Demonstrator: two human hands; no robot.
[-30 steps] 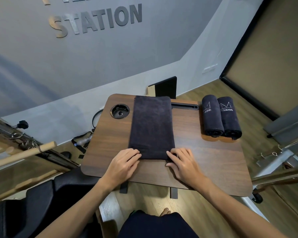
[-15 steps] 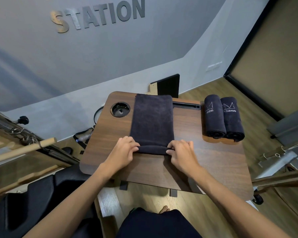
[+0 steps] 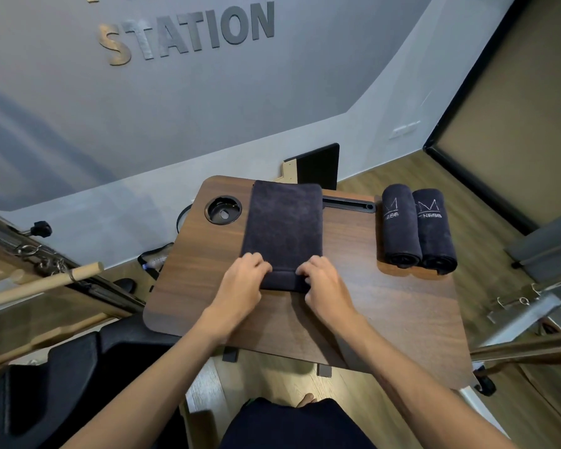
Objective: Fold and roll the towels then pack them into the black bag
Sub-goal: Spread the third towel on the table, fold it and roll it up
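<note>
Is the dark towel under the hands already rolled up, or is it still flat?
Mostly flat. Only the near end of the dark folded towel is turned into a short roll, gripped by the left hand and right hand.

Raised letters on the grey wall [image 3: 208,102] at the far side read "STATION" [image 3: 188,32]. On the right, the two rolled towels each bore a pale crown-like mark above "NESS": the left roll [image 3: 399,228] and the right roll [image 3: 434,231].
</note>
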